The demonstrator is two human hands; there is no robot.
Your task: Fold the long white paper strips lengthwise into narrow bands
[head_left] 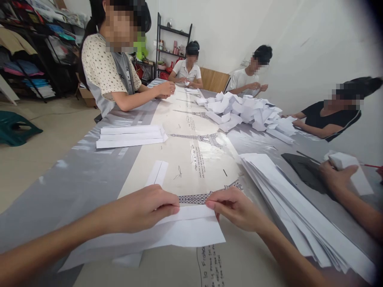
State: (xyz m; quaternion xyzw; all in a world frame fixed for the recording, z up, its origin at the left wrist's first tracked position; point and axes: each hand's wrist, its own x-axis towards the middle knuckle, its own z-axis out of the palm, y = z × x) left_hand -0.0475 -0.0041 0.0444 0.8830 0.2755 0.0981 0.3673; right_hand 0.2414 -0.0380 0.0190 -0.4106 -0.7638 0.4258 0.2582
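Note:
My left hand (143,209) and my right hand (235,207) both pinch the far edge of a white paper sheet (185,229) lying flat on the table near me. The fingers of each hand are closed on a folded-over strip along that edge. A narrow folded white strip (157,173) lies just beyond my left hand. The table cover (194,159) is printed with Eiffel Tower drawings.
A fanned stack of white sheets (296,207) lies to my right. Folded strips (130,136) sit at mid-left, and a heap of folded paper boxes (245,111) lies further back. A neighbour's hand (336,175) at right holds a white box. Several people sit around the table.

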